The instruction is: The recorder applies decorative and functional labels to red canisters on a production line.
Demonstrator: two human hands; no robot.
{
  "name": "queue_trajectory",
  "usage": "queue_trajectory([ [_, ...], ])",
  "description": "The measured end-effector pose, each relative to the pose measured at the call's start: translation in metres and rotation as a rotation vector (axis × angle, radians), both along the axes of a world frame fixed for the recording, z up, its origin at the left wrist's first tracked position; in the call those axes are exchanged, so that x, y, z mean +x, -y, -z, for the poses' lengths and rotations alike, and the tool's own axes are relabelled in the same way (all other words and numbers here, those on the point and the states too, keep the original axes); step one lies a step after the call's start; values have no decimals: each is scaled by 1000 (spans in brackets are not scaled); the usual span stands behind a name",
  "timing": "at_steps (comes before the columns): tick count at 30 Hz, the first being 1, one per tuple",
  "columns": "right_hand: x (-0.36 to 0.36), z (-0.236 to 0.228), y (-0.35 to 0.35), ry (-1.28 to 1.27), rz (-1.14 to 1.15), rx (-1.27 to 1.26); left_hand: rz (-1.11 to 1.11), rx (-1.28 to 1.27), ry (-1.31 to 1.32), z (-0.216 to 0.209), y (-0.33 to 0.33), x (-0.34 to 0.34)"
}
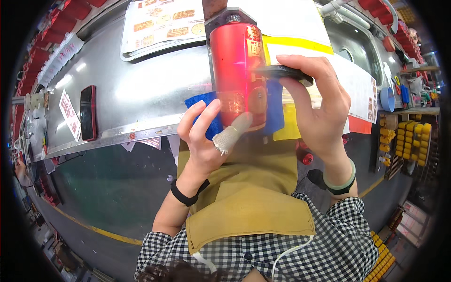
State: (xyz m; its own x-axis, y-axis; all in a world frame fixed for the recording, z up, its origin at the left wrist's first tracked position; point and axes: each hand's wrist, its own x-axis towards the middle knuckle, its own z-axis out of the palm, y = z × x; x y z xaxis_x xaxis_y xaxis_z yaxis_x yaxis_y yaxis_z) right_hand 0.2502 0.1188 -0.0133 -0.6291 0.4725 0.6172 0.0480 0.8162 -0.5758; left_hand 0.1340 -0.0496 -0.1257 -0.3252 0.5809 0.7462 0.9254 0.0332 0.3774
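Note:
A red cylinder-shaped bottle (232,66) with gold print lies in front of me, its narrow capped end pointing away. My left hand (206,134) grips its near end, with the thumb on the bottle and the fingers at its left side. A pale fabric finger cover (232,135) with a frayed edge sits on that thumb. In my right hand (322,105) a flat dark tool (293,74) is pinched between thumb and fingers, its blurred left end over the bottle's right side. Blue cloth (275,107) shows on both sides of the bottle.
A metal fixture (216,16) stands at the bottle's far end. Printed sheets lie on a tray (126,57) to the left; a phone (88,113) rests farther left on the steel table (155,89). Yellow and white sheets (350,82) spread right, near a sink (350,35).

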Motion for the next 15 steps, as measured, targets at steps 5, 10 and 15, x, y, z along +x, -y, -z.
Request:
queue_trajectory([
  [5,-1,2,-3,41,-95,229,-33,14,-52,-1,2,0],
  [10,5,0,21,185,-264,438,1,245,83,14,7,3],
  [15,-14,-4,6,342,-163,358,108,-133,693,-7,-3,-7],
])
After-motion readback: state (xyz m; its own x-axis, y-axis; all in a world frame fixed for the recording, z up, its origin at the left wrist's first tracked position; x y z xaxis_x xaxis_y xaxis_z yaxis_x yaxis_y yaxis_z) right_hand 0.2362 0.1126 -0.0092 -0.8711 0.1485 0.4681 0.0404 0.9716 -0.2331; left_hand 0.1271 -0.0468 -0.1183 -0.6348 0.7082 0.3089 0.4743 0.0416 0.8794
